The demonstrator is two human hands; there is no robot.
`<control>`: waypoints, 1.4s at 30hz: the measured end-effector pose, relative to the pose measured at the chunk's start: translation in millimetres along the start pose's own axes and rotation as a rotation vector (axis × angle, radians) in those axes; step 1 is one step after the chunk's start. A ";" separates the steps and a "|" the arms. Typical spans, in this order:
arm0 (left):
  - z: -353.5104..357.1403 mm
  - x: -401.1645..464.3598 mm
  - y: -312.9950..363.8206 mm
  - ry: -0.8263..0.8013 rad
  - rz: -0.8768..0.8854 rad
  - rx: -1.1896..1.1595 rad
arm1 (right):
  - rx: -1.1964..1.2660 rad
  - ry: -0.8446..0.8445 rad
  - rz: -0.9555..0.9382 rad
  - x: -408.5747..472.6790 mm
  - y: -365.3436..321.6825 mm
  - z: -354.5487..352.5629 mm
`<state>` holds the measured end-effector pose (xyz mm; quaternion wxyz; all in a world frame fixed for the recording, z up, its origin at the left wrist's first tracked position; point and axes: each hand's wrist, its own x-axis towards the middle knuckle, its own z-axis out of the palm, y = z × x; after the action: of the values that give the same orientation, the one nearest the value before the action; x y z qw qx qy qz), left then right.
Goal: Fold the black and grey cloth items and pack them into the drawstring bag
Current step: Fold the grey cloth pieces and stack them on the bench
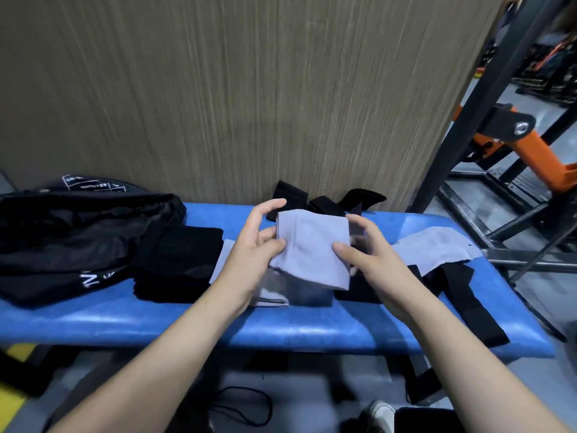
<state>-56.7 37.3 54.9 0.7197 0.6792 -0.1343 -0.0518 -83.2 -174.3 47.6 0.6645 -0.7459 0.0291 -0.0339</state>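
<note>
— Two hands on one small grey cloth (312, 248), mid-frame, lifted just off the blue surface (187, 326). See how loose that hold is?

— Left hand (253, 245) has its thumb tucked on the cloth's left edge, the other fingers spread wide and touching nothing. Right hand (365, 245) pinches the right edge, thumb on top, fingers curled behind. It's blurred there, so I wouldn't swear how much cloth it has.

— So the fold could spring open. The lower corner already hangs free toward the bottom of the frame.

— And there's another grey piece (437, 245) lying flat to the right, with black straps (462, 295) trailing over the surface's near edge. Brush one and I'd guess it slides to the floor.

— What about the bag?

— Black drawstring bag (78, 220) sits slumped at the left of the frame, its mouth not plainly open. A folded black stack (178, 260) lies between. Carrying the cloth across could knock that stack or undo the fold against a collapsed opening.
</note>
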 end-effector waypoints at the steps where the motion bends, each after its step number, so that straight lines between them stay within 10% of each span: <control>1: -6.5 -0.5 1.5 0.013 0.003 -0.006 | 0.114 -0.064 0.043 0.3 -0.4 4.6; 13: -74.3 -7.0 -11.3 0.170 0.013 0.417 | 0.129 -0.140 -0.031 12.6 6.8 65.6; 23: -84.0 -8.1 -30.1 0.013 -0.037 1.166 | -0.613 -0.130 -0.006 23.4 34.0 83.9; 32: -69.9 -10.4 -30.4 0.026 0.368 1.266 | -0.853 -0.088 -0.364 17.5 32.2 80.1; 42: -73.7 -7.3 -46.7 -0.053 0.231 1.365 | -0.970 -0.273 -0.309 18.5 42.9 81.2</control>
<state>-39.2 106.9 4.6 0.1287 0.9599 -0.2259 0.1047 -57.4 -100.6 -4.1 0.2277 -0.9610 -0.1557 -0.0163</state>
